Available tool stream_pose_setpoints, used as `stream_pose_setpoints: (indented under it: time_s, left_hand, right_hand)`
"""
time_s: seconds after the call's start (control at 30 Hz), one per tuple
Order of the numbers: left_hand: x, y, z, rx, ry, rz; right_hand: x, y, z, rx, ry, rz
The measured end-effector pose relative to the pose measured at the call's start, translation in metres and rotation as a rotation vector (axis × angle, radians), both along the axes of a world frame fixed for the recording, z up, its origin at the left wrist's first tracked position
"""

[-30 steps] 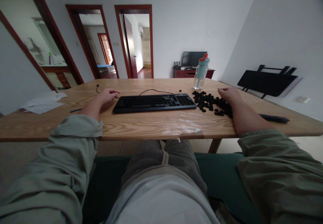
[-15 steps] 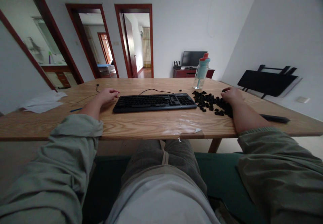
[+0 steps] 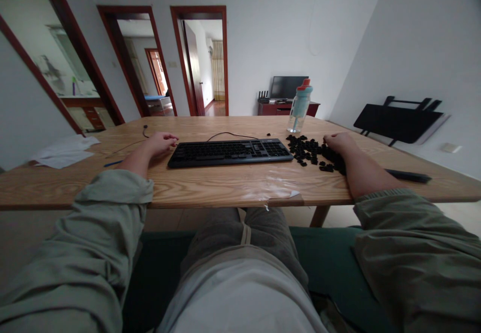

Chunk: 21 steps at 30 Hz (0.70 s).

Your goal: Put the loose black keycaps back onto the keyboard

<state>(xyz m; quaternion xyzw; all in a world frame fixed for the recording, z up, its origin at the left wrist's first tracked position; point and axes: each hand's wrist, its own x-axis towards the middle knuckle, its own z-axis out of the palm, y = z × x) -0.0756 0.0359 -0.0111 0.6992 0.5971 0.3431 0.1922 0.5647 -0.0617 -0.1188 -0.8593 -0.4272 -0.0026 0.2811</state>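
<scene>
A black keyboard (image 3: 229,152) lies on the wooden table, its cable running behind it. Just off its left end rests my left hand (image 3: 161,144), fingers curled together; whether anything is between them is too small to tell. To the right of the keyboard spreads a pile of small black pieces (image 3: 306,147) that look like keycaps. My right hand (image 3: 340,143) is over the right part of this pile with its fingers pinched together, and what they hold, if anything, cannot be made out. One small black piece (image 3: 268,134) lies alone behind the keyboard.
A clear bottle with a red top (image 3: 299,107) stands behind the pile. A long black object (image 3: 409,176) lies beyond my right forearm. White paper (image 3: 67,150) and a blue pen (image 3: 113,163) are at the left. The table's front edge (image 3: 210,206) runs before my lap.
My right hand has shifted slightly left over the pile, and the dark piece seen at its fingertips no longer shows. My left hand has hardly moved.
</scene>
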Motion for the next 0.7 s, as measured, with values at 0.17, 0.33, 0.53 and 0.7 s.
stream_pose_setpoints:
  time_s: [0.17,0.33,0.53,0.7]
  left_hand:
    - [0.003,-0.005,0.002,-0.007,-0.01,-0.009]
    - [0.007,-0.011,0.003,-0.008,-0.011,0.01]
    - [0.004,-0.002,-0.001,-0.013,-0.016,-0.019]
    - [0.006,0.001,0.0,0.04,0.092,-0.043]
  right_hand:
    - [-0.011,-0.007,0.007,-0.011,0.044,0.019]
    - [-0.013,-0.006,0.008,-0.048,0.047,0.017]
    - [-0.006,-0.002,0.004,-0.107,0.043,0.02]
    - [-0.017,-0.016,0.021,0.008,0.04,0.079]
